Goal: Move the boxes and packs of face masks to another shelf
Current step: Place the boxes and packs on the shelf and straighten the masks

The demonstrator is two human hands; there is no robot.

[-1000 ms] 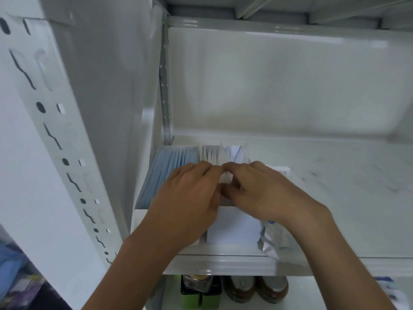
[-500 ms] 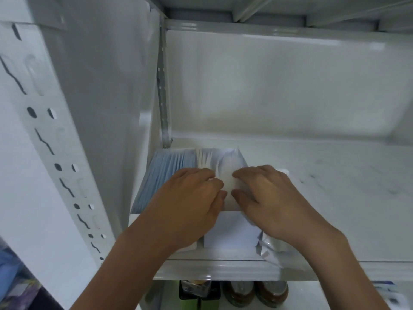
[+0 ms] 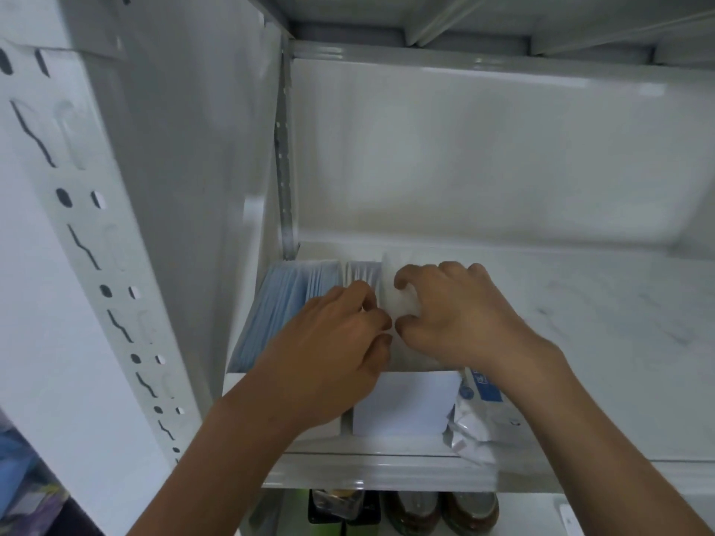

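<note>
Two open white boxes stand side by side at the left end of a white metal shelf (image 3: 580,342). The left box (image 3: 271,323) holds blue face masks on edge. The right box (image 3: 402,408) holds white masks. My right hand (image 3: 456,315) curls its fingers and thumb round a bunch of white masks (image 3: 394,299) in the right box. My left hand (image 3: 332,342) lies over the gap between the boxes, fingertips on the tops of the masks. A white plastic pack of masks (image 3: 476,419) with a blue label lies right of the boxes, partly under my right forearm.
The shelf's grey side wall (image 3: 201,187) rises close on the left, with a slotted upright post (image 3: 77,234) in front. Another shelf (image 3: 503,17) sits overhead. Jars and bottles (image 3: 410,512) stand on the shelf below. To the right of the pack lies bare shelf.
Both hands have slid further back along the boxes. My right hand now grips a bunch of white masks. The head camera has tilted slightly.
</note>
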